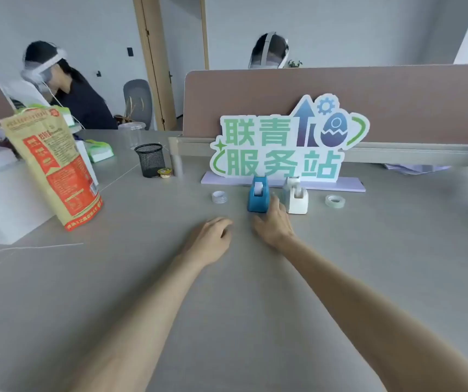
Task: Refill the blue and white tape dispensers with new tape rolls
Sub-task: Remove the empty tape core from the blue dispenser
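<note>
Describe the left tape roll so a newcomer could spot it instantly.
Start at the big green-lettered sign on the grey desk. Below its left end, left of the blue dispenser, stands the tape roll. It is white; the roll right of the white dispenser is clear.

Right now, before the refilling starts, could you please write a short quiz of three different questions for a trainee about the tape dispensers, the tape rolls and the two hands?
1. True or false: the right hand reaches toward the blue plastic tape dispenser.
2. Which spare roll lies to the right of the white plastic tape dispenser? A) the clear tape roll lying flat B) the small white tape roll standing on its edge
3. Fill in: the left hand holds ____.

Key: 1 true; 2 A; 3 nothing, its curled fingers rest on the grey desk.
</note>
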`<state>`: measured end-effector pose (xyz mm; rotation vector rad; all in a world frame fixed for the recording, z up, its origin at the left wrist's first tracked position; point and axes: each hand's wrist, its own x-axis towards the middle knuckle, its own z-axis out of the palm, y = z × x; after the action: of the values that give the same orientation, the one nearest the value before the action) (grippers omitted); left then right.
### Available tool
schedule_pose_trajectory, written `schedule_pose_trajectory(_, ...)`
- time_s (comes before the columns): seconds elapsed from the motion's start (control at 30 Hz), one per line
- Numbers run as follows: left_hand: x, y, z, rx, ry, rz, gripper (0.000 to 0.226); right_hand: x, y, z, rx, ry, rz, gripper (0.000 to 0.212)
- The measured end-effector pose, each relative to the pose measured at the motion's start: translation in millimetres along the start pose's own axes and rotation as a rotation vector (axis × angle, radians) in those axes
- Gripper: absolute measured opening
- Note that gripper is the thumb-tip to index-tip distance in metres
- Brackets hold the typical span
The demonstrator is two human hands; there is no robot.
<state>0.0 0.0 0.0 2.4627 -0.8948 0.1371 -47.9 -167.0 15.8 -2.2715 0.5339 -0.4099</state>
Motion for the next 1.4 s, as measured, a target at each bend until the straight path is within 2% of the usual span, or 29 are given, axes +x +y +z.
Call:
schedule_pose_trajectory(0.1, 4, -5, 4, 0.014, 0.044, 0.037, 0.04, 17, -4, 16, -0.069, 0.031, -0.064, 0.09)
schedule_pose_trajectory(0.17, 5, -7, 5, 0.022, 0.052, 0.039, 0.042, 31, -10, 24, -0.13, 0.048, -0.065, 0.094)
schedule_pose_trajectory(0.4, 5, -8, 1, -0.012, 0.028, 0.041, 0.053, 38, -13, 23, -0.214, 0.146, -0.038, 0.054)
schedule_pose_trajectory(0.5, 2, -6, -4, -0.064, 0.001, -0.031, 0.058, 15, -5, 11, -0.176, 0.114, -0.098, 0.052)
schedule_pose_trajectory(0.6, -2, -4, -10, -0.225, 0.001, -0.119, 0.049, -17, 11, -9, -0.153, 0.042, -0.229, 0.054)
schedule_pose_trajectory(0.63, -6, -2, -11, -0.335, -0.007, -0.118, 0.052, -29, 16, -18, -0.141, 0.014, -0.284, 0.055)
schedule_pose_trajectory(0.7, -16, 4, -15, -0.553, -0.036, -0.079, 0.076, -52, 24, -36, -0.11, -0.049, -0.353, 0.057)
schedule_pose_trajectory(0.77, -28, 13, -18, -0.655, -0.106, -0.068, 0.094, -73, 33, -55, -0.093, -0.124, -0.386, 0.058)
schedule_pose_trajectory(0.83, -37, 22, -16, -0.674, -0.195, -0.019, 0.1, -89, 40, -69, -0.048, -0.216, -0.412, 0.065)
schedule_pose_trajectory(0.93, -44, 34, -11, -0.677, -0.3, 0.048, 0.092, -99, 45, -79, 0.057, -0.326, -0.428, 0.077)
schedule_pose_trajectory(1.03, -42, 39, -11, -0.651, -0.275, 0.064, 0.073, -101, 47, -79, 0.082, -0.336, -0.411, 0.077)
schedule_pose_trajectory(1.1, -41, 39, -14, -0.606, -0.251, 0.072, 0.058, -103, 46, -77, 0.077, -0.328, -0.388, 0.063)
schedule_pose_trajectory(1.23, -40, 40, -20, -0.597, -0.261, 0.091, 0.04, -109, 38, -69, 0.215, -0.176, -0.386, 0.012)
schedule_pose_trajectory(1.3, -40, 40, -21, -0.606, -0.258, 0.089, 0.037, -110, 31, -68, 0.28, -0.172, -0.34, 0.005)
schedule_pose_trajectory(1.4, -40, 41, -21, -0.594, -0.259, 0.097, 0.035, -107, 25, -71, 0.341, -0.235, -0.264, 0.008)
